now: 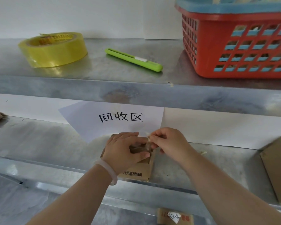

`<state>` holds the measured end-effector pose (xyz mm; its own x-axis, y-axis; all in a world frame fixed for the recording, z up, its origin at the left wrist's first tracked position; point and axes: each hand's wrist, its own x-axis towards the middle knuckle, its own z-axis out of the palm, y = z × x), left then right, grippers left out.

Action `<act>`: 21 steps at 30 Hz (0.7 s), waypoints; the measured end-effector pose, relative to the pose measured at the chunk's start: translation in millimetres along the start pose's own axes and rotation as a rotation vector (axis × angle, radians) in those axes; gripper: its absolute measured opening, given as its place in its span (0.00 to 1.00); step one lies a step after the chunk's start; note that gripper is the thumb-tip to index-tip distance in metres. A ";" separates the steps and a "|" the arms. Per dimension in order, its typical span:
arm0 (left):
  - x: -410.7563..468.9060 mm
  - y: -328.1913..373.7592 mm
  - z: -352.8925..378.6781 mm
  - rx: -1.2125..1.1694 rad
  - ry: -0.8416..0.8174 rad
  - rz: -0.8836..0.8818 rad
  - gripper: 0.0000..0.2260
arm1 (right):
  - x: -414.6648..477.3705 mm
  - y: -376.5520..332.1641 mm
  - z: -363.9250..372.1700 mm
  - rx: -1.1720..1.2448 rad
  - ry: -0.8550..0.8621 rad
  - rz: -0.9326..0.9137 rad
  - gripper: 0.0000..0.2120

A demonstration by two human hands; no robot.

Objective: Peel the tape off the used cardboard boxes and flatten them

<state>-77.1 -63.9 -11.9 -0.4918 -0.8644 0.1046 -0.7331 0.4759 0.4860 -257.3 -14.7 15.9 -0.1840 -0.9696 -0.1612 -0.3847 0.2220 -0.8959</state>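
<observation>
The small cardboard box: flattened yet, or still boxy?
Not flattened: the cardboard box shows an upright barcode side below its top. The left hand grips it; the right hand pinches tape.

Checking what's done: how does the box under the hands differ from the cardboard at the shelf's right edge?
The small box stands assembled; the flattened cardboard lies flat. The left hand grips the small box and the right hand pinches its tape; nothing touches the flattened cardboard. Both are brown.
</observation>
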 end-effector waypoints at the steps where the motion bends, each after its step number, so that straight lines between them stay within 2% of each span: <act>1: 1.3 0.2 -1.4 -0.045 -0.012 -0.013 0.23 | -2.0 2.8 -0.6 -0.007 -0.007 -0.005 0.05; 5: 6.2 3.3 -5.6 -0.177 -0.033 -0.075 0.08 | -9.7 9.9 0.0 -0.054 -0.034 -0.053 0.12; 10: 8.2 7.2 -7.4 -0.163 -0.087 -0.118 0.06 | -15.9 10.2 2.3 -0.155 -0.064 -0.142 0.19; 14: 7.8 7.5 -5.6 -0.185 -0.082 -0.148 0.02 | -17.8 12.6 4.1 -0.202 -0.060 -0.227 0.17; 18: 5.9 9.4 -3.0 -0.292 0.011 -0.210 0.03 | -19.1 26.7 5.1 0.001 0.120 -0.221 0.19; 19: 4.9 8.8 -3.0 -0.291 0.026 -0.201 0.03 | -20.0 30.0 5.4 -0.001 0.115 -0.208 0.18; 20: 3.1 9.4 -3.6 -0.280 0.043 -0.180 0.03 | -21.2 32.9 5.8 -0.062 0.065 -0.188 0.21; 21: 1.3 10.1 -4.1 -0.261 0.065 -0.153 0.03 | -22.2 36.7 7.4 -0.164 -0.005 -0.179 0.28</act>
<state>-83.2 -60.9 -3.4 -0.3480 -0.9353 0.0645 -0.6466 0.2893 0.7058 -260.6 14.3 -16.4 -0.0955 -0.9954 -0.0081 -0.5526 0.0598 -0.8313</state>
